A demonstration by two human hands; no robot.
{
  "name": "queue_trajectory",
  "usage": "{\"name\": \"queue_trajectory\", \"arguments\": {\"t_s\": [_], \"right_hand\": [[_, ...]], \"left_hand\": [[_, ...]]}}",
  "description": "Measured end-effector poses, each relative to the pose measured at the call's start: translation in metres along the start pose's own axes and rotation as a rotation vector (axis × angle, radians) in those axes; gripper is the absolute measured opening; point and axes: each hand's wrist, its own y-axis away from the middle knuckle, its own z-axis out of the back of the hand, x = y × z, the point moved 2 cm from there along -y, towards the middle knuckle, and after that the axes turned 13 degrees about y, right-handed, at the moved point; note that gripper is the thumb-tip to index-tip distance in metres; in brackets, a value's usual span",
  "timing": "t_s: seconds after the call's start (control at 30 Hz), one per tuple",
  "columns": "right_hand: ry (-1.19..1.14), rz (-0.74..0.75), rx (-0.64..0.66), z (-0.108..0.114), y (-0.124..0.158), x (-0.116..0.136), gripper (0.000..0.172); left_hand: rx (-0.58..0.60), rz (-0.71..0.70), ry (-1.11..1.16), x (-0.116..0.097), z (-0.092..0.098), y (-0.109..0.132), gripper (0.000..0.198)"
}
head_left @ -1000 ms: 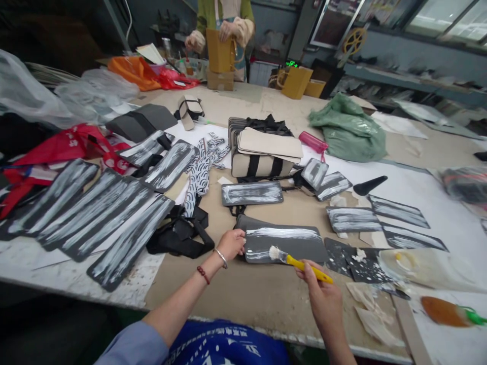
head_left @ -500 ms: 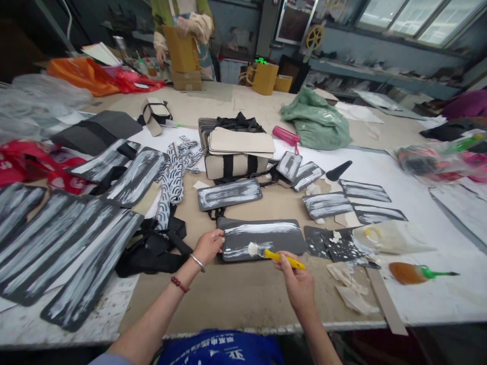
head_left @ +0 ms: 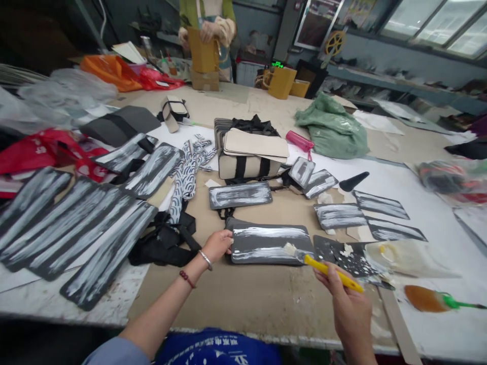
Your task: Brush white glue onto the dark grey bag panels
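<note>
A dark grey rounded panel (head_left: 266, 244) lies flat in front of me, with white streaks of paste along its upper and lower sides. My left hand (head_left: 217, 246) is closed on the panel's left edge, thumb on top. In my right hand (head_left: 348, 299) is a yellow-handled brush (head_left: 335, 275), its pale bristles touching the panel's right part. Just right of the panel, a dark sheet (head_left: 338, 253) carries white blobs and splashes. A similar streaked panel (head_left: 240, 195) lies behind the one I hold.
Several long streaked panels (head_left: 108, 256) spread across the left, beside black straps (head_left: 163, 246). Smaller streaked pieces (head_left: 340, 216) lie at right. Beyond stand beige stacked pieces (head_left: 254, 144) and a green bag (head_left: 331, 126). An amber bottle (head_left: 424, 298) lies far right. Another person (head_left: 207, 30) handles a yellow-brown box-like piece.
My right hand has drawn the brush rightwards along the panel's lower side, lengthening the white streak there. My left hand still holds the left edge. The whole view has shifted slightly.
</note>
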Motion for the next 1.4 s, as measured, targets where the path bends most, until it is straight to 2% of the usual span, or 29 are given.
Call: {"name": "queue_trajectory", "arguments": {"t_s": [0.17,0.23,0.3,0.47,0.6,0.7,0.77,0.9,0.97,1.03,1.1,1.17,1.27,1.4], "right_hand": [[-0.124,0.091,0.250,-0.077,0.029,0.043,0.045],[-0.153,0.126,0.310,-0.097,0.033,0.049,0.043],[-0.123,0.149,0.316,-0.103,0.034,0.048,0.043],[0.073,0.221,0.154,-0.085,0.033,0.047,0.044],[-0.035,0.177,0.277,-0.092,0.038,0.047,0.041],[-0.083,0.098,0.297,-0.094,0.024,0.029,0.044],[-0.032,0.049,0.211,-0.078,0.005,0.013,0.050],[0.239,0.050,-0.062,-0.019,-0.032,-0.005,0.058],[0.387,0.147,-0.194,0.002,-0.040,-0.004,0.058],[0.476,0.313,-0.265,0.007,-0.039,0.000,0.054],[0.508,0.516,-0.231,-0.004,-0.029,0.003,0.048],[0.512,0.699,-0.127,-0.021,-0.014,0.005,0.039],[0.473,0.854,-0.012,-0.035,0.002,0.009,0.027],[0.462,0.924,-0.122,-0.030,-0.016,0.012,0.024]], "left_hand": [[0.006,0.027,0.011,0.002,0.000,-0.005,0.009],[0.010,0.028,0.013,0.002,0.000,-0.005,0.010],[0.014,0.030,0.020,0.001,0.000,-0.004,0.012],[0.004,0.032,0.041,0.000,0.000,-0.004,0.014],[0.006,0.023,0.036,0.000,-0.001,-0.004,0.013],[0.014,0.013,0.025,-0.002,-0.001,-0.001,0.012],[0.022,0.004,0.019,-0.004,-0.001,0.002,0.011],[0.032,-0.012,0.005,-0.006,0.000,0.006,0.006],[0.034,-0.017,-0.006,-0.006,0.000,0.008,0.005],[0.031,-0.023,-0.022,-0.005,0.000,0.009,0.003],[0.031,-0.029,-0.037,-0.004,0.000,0.010,0.002],[0.034,-0.034,-0.047,-0.003,0.001,0.011,0.004],[0.039,-0.047,-0.065,-0.001,0.003,0.012,0.010],[0.048,-0.062,-0.070,-0.003,0.007,0.014,0.016]]}}
